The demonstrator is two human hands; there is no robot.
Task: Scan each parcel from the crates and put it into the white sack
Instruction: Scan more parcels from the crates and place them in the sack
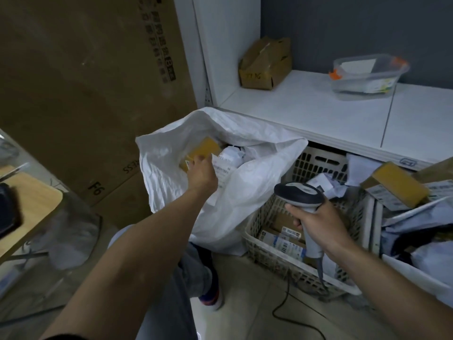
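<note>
The right hand (316,222) is gripping the scanner (300,192) above a crate (259,253); the left hand (202,171) is touching a brown parcel (204,147) inside the white sack (245,192), its grip unclear. Both containers are sitting on the floor (245,305) by a white shelf (306,106).

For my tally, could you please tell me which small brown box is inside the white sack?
The brown box at the left hand, inside the white sack; the other two sit on the shelf and atop the right-hand crate.
</note>
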